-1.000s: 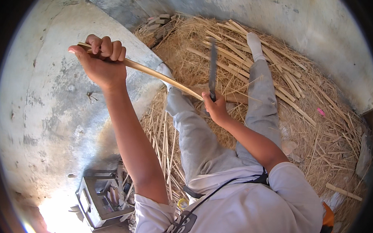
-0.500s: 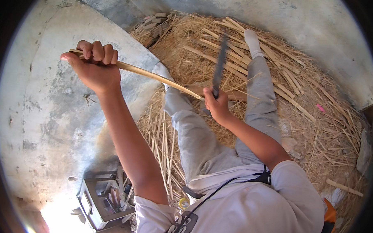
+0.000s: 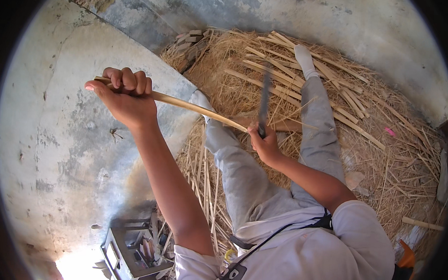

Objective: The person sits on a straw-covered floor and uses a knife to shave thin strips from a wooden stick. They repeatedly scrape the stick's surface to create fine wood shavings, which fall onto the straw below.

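Observation:
My left hand [image 3: 129, 97] is raised at the left, its fingers wrapped round one end of a long, thin bamboo strip [image 3: 200, 110]. The strip slants down to the right, and its far end meets my right hand [image 3: 266, 145]. That hand is closed on the handle of a long knife [image 3: 264, 99], whose dark blade points away from me and is smeared by motion. Whether the blade touches the strip is hard to see. Beyond the right hand a flat piece of wood [image 3: 283, 125] lies between my outstretched legs.
Several split bamboo strips [image 3: 275, 75] lie on a bed of shavings [image 3: 225, 93] beyond my legs. Concrete walls [image 3: 77, 115] rise to the left and at the back. A box-like frame [image 3: 131, 255] holding scraps stands at the lower left. Stacked bricks [image 3: 190, 40] sit in the corner.
The whole view has shifted, so the scene sits lower and slightly farther right. Both hands keep their grip on the bamboo strip and the knife; the blade shows a little shorter.

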Demonstrator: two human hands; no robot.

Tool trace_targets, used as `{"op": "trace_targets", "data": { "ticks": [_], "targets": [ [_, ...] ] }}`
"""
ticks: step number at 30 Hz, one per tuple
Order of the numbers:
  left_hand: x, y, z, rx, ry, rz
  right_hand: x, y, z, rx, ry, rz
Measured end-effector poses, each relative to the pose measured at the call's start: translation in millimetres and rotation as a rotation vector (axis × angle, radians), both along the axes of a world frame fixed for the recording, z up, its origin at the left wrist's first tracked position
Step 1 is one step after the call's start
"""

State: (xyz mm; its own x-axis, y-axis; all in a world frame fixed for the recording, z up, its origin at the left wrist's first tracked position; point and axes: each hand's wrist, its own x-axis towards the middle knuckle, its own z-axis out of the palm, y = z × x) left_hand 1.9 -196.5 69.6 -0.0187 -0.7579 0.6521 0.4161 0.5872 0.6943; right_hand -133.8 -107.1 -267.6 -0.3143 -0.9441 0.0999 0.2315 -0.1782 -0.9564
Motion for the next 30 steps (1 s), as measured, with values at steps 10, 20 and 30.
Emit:
{"op": "trace_targets", "data": {
  "ticks": [10,20,30],
  "targets": [
    [-15.8,8.7,5.7,0.03,0.028,0.227,-19.5,0.9,-45.0,0.571,0.381,0.236],
    [-18.3,16.5,5.4,0.045,-0.037,0.131,-16.9,15.3,-96.8,0.672,0.261,0.264],
    [7.6,19.8,6.4,0.073,-0.009,0.113,-26.8,23.8,-112.3,0.89,0.146,0.342]
  ]
}}
